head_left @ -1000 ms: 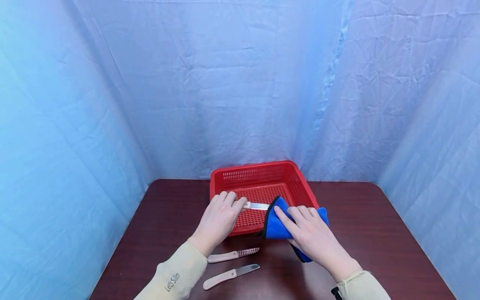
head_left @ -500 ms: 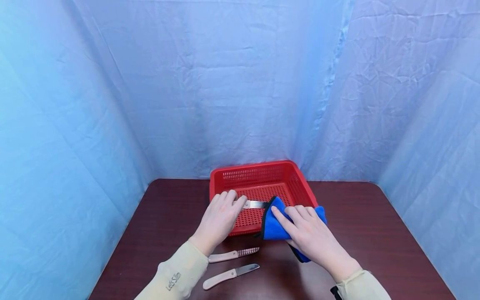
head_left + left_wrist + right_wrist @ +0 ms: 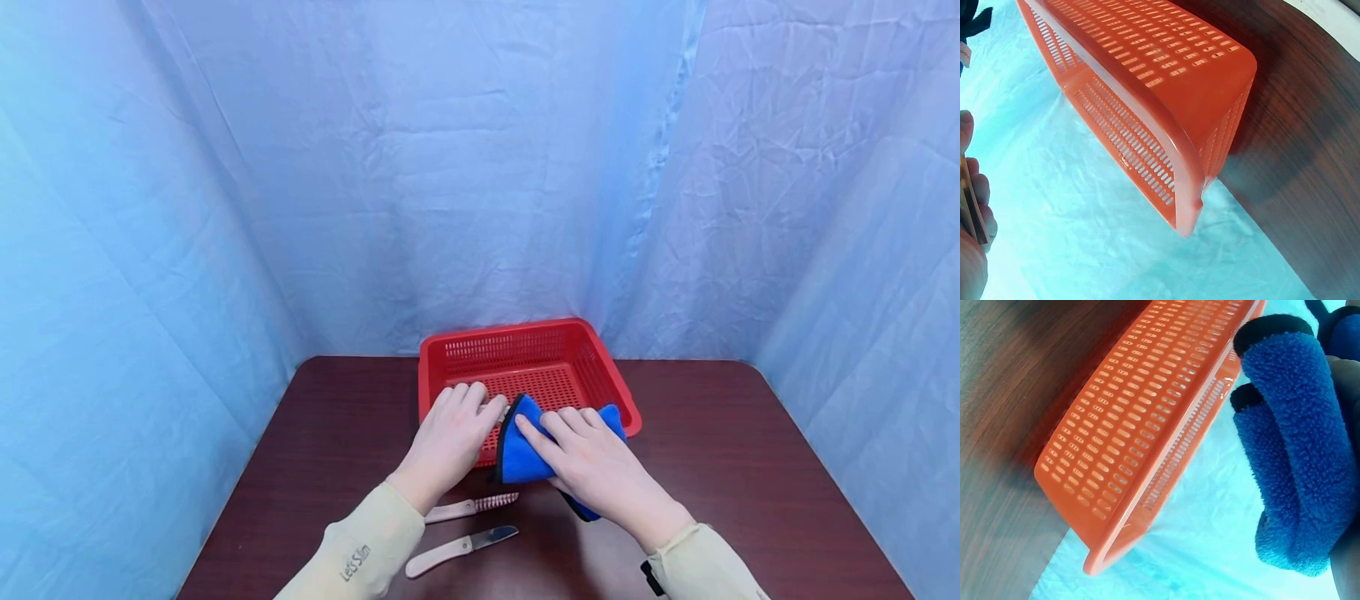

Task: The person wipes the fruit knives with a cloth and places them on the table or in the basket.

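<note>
My left hand (image 3: 450, 433) grips the pale handle of a knife (image 3: 505, 412) over the near side of the red basket. In the left wrist view the fingers curl round that handle (image 3: 971, 206) at the left edge. A blue towel with black edging (image 3: 521, 454) is folded over the knife's blade and hides it. The right hand (image 3: 596, 462) holds this towel, its index finger pressing along the top. Seen from the right wrist, the thick folded layers of the towel (image 3: 1304, 437) stand beside the basket's rim.
The red perforated basket (image 3: 517, 340) stands on the dark wooden table (image 3: 720, 467), under and beyond both hands. Nearer lie a knife with a patterned blade (image 3: 495, 502) and a plain-bladed knife (image 3: 442, 554), tips to the right. Blue curtains (image 3: 480, 167) surround the table.
The right hand has slid the towel leftward along the blade to the handle, covering the metal that showed before. The left hand has shifted slightly right, still holding the handle.
</note>
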`<move>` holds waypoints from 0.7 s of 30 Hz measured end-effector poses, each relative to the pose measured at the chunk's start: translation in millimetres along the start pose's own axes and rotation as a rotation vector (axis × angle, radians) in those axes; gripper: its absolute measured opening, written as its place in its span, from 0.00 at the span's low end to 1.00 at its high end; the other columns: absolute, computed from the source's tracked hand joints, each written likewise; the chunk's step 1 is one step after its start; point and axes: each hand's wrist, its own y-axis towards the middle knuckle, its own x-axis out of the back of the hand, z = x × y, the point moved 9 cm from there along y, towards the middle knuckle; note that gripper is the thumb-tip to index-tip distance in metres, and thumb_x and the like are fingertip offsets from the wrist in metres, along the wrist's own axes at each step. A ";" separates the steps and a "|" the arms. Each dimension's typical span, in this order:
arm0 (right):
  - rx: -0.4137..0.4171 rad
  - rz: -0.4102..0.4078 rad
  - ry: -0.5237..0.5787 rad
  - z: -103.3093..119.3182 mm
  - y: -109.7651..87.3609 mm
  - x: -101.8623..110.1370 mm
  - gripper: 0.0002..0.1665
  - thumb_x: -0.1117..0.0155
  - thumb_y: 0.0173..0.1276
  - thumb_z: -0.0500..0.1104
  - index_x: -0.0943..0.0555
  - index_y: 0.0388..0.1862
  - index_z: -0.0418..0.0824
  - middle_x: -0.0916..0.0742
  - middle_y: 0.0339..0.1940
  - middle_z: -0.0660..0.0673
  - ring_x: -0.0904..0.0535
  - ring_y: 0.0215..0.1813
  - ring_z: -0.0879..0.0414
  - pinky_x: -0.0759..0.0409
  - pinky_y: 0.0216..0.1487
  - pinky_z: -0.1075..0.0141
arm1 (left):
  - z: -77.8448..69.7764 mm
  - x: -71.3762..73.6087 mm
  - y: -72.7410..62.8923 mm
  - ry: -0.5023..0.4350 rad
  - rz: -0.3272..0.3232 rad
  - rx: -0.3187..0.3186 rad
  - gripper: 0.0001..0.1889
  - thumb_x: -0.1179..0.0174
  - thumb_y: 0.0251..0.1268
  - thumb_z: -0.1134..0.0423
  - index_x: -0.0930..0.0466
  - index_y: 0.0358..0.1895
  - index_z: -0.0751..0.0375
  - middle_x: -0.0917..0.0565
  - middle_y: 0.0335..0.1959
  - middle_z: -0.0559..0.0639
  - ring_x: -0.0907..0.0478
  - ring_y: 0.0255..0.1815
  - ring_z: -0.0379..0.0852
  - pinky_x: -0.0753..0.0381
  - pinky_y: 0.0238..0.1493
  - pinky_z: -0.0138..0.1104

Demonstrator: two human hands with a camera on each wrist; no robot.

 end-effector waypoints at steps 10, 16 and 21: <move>-0.049 0.074 -0.029 -5.7 -1.6 -4.3 0.53 0.13 0.46 0.58 0.23 0.71 0.44 0.20 0.48 0.41 0.26 0.48 0.47 0.25 0.44 0.55 | -0.3 1.3 -2.4 0.025 -0.021 -0.005 0.13 0.31 0.64 0.68 0.23 0.49 0.55 0.25 0.36 0.52 0.28 0.35 0.47 0.26 0.37 0.37; -0.063 0.099 -0.027 -15.0 -13.1 -6.5 0.53 0.13 0.46 0.56 0.23 0.71 0.44 0.20 0.48 0.41 0.27 0.46 0.47 0.27 0.41 0.55 | 3.1 2.5 -3.5 0.040 -0.041 -0.014 0.10 0.32 0.67 0.65 0.22 0.46 0.55 0.26 0.34 0.51 0.30 0.33 0.47 0.29 0.35 0.37; -0.078 0.126 -0.031 -22.7 -21.9 -8.0 0.54 0.13 0.46 0.57 0.24 0.72 0.44 0.20 0.47 0.42 0.27 0.47 0.47 0.26 0.42 0.55 | 5.0 6.1 -4.3 0.032 -0.070 -0.015 0.09 0.32 0.67 0.63 0.22 0.44 0.55 0.26 0.33 0.50 0.29 0.33 0.47 0.28 0.35 0.37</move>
